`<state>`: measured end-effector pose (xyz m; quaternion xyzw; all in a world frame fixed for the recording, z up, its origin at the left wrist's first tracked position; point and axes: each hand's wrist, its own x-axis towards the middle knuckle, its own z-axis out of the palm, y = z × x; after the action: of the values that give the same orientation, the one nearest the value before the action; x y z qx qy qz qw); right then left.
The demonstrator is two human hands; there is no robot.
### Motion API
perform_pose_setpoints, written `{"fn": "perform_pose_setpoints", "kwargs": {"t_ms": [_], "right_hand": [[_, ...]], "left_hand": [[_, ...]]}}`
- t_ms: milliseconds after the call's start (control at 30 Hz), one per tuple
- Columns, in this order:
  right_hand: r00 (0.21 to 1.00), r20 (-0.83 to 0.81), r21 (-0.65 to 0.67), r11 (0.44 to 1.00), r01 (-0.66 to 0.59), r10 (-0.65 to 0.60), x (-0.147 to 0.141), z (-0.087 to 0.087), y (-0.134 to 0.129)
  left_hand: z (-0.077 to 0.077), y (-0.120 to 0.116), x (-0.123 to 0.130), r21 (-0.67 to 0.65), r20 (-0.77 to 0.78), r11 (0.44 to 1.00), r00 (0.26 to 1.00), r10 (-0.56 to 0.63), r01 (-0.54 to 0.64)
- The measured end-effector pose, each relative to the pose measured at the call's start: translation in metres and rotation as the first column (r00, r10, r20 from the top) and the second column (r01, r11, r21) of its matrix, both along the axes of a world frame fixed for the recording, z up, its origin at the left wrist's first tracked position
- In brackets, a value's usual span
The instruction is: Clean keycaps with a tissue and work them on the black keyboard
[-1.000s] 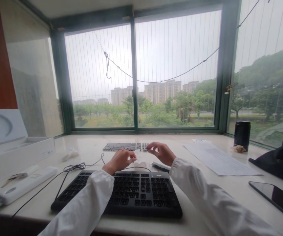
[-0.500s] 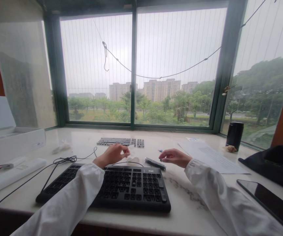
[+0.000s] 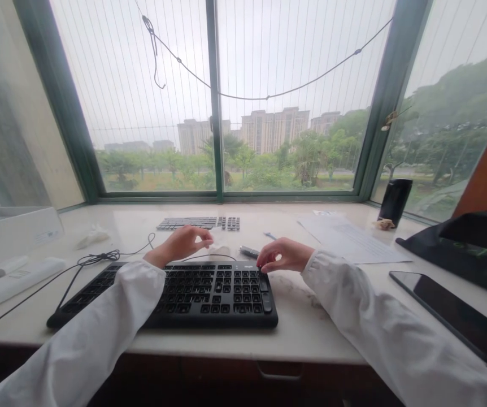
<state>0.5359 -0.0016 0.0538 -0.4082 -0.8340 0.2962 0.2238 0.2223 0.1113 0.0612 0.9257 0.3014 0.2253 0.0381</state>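
A black keyboard base with its keycaps off lies near the table's front edge. My right hand is at its upper right corner, thumb and fingers pinched together on something small that I cannot make out. Over the base's back edge hovers my left hand, its thumb and forefinger pressed together; what they hold, if anything, is too small to tell. Behind the base, rows of loose keycaps are laid out. White tissue sits by my left fingertips, and a dark pen-like tool lies beside my right fingers.
Printed paper, a phone, a black cylinder and a black bag are on the right. At left lie a cable, crumpled plastic, a white power strip and a white box.
The view has tilted down. My right hand has moved from beside the pen-like tool to the keyboard base's upper right corner. My left hand remains over the back edge.
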Motion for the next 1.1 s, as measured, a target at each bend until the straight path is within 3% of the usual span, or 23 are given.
{"fn": "perform_pose_setpoints", "kwargs": {"t_ms": [333, 567, 1100], "right_hand": [[0.998, 0.064, 0.01, 1.0, 0.021, -0.021, -0.0038, 0.0022, -0.0025], [0.998, -0.04, -0.194, 0.98, 0.045, -0.053, -0.0055, -0.0015, 0.0001], [0.996, 0.044, -0.069, 0.995, 0.076, -0.073, -0.0085, 0.0031, -0.0039]], "left_hand": [[0.0017, -0.0033, 0.0011, -0.007, -0.02, 1.0, 1.0, 0.005, -0.005], [0.0012, -0.0023, 0.0008, -0.004, -0.012, 1.0, 1.0, -0.002, 0.002], [0.0002, -0.002, 0.0012, 0.02, -0.005, 1.0, 1.0, -0.016, 0.016]]}}
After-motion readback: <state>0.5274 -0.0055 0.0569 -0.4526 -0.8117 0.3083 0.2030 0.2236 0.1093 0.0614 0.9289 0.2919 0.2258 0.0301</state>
